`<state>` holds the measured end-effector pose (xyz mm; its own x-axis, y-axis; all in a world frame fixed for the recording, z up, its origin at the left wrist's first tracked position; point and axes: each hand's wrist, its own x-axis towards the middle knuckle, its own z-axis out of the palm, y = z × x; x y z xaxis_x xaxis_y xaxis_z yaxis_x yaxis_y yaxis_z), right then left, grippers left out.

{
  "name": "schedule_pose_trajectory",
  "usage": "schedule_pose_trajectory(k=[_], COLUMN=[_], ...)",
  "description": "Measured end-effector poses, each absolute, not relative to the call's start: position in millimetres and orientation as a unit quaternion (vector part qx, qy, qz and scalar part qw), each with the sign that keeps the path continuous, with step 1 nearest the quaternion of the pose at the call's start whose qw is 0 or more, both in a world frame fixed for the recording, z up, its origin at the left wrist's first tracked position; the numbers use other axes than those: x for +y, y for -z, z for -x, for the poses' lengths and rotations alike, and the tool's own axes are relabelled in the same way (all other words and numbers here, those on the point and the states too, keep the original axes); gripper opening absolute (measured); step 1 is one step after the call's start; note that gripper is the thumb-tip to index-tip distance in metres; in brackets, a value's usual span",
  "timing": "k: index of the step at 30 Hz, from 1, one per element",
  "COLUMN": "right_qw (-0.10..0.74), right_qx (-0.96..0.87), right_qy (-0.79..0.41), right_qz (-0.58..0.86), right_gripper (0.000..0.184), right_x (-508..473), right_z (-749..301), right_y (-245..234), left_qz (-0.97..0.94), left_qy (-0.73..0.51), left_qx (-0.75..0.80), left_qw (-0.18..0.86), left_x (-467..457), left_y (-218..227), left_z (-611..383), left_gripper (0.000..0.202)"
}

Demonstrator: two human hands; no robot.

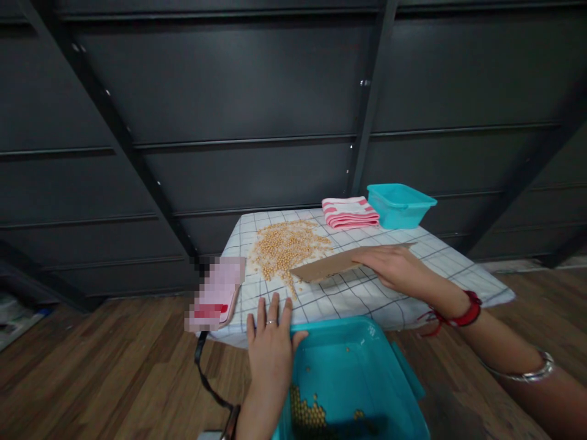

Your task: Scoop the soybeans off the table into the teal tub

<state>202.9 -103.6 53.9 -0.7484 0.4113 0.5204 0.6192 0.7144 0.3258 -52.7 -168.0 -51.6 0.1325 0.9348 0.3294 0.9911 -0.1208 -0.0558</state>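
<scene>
My right hand [389,267] grips a strip of brown cardboard [328,264], holding it low over the checked cloth. The strip's left end meets the near edge of a spread of round, pale yellow soybeans [287,244]. With fingers stretched out, my left hand [270,342] rests at the cloth's front edge, its thumb at the rim of a teal plastic bin [362,351]. That bin stands below the table's front edge. More beans [307,412] lie in its near left corner, and a few are scattered across its bottom.
A white checked cloth [261,305] covers the table. At the back right stand a folded pink-and-white towel [349,212] and a smaller teal container [401,208]. On the left lies a pink phone-like object [217,293], partly blurred, with a black cord [206,379]. Dark panels rise behind.
</scene>
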Motion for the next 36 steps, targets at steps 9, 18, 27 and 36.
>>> schedule_pose_trajectory(k=[9, 18, 27, 36], right_qw=[0.21, 0.204, 0.218, 0.208], right_qx=[-0.902, -0.899, -0.905, -0.913], right_qy=[0.254, 0.262, 0.243, 0.226], right_qz=[0.279, 0.287, 0.274, 0.269], right_gripper=[0.035, 0.033, 0.036, 0.034], right_x=[-117.0, -116.0, -126.7, -122.1], right_z=[-219.0, -222.7, -223.3, -215.0], right_y=[-57.1, -52.8, -60.4, -59.9], left_qz=[0.744, 0.742, 0.733, 0.741], left_qy=[0.111, 0.11, 0.108, 0.121], left_qx=[-0.643, -0.647, -0.661, -0.648], left_qw=[0.144, 0.134, 0.116, 0.125], left_x=[-168.8, -167.5, -169.2, -168.1], left_y=[50.1, 49.4, 41.9, 50.1], left_z=[53.1, 52.5, 48.9, 52.5], left_gripper=[0.053, 0.052, 0.052, 0.054])
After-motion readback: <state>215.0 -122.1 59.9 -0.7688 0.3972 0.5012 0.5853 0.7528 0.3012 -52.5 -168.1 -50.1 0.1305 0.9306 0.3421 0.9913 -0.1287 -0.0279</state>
